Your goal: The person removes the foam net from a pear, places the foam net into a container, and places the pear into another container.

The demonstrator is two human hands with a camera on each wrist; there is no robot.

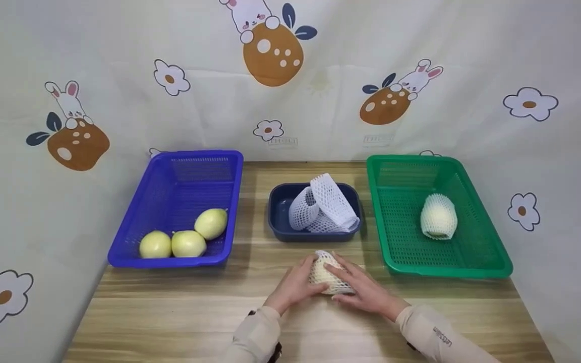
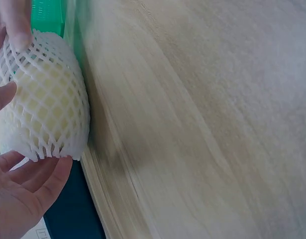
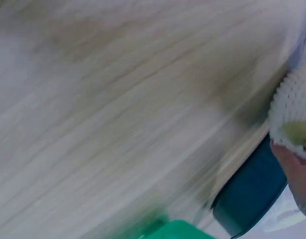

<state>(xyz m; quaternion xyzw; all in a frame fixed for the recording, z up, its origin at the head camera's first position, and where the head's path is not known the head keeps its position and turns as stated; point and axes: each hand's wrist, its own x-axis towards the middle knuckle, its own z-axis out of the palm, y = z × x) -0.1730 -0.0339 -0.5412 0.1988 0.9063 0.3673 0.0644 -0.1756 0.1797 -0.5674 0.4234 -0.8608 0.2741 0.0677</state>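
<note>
A pale yellow-green pear (image 1: 327,280) in a white foam net sleeve is held between both hands, in front of the small navy tub. My left hand (image 1: 294,286) grips its left side, thumb near the front. From the right, my right hand (image 1: 366,293) holds it with thumb and fingers spread over the net. In the left wrist view the net (image 2: 53,104) covers most of the pear, with fingers under its open edge. In the right wrist view the pear's bare end (image 3: 298,132) shows at the sleeve's opening.
A blue basket (image 1: 174,261) at left holds three bare pears (image 1: 188,244). The navy tub (image 1: 290,236) at centre contains several white foam nets (image 1: 333,201). On the right, a green basket (image 1: 447,273) has one netted pear (image 1: 439,217). A printed curtain (image 1: 321,116) surrounds the wooden table.
</note>
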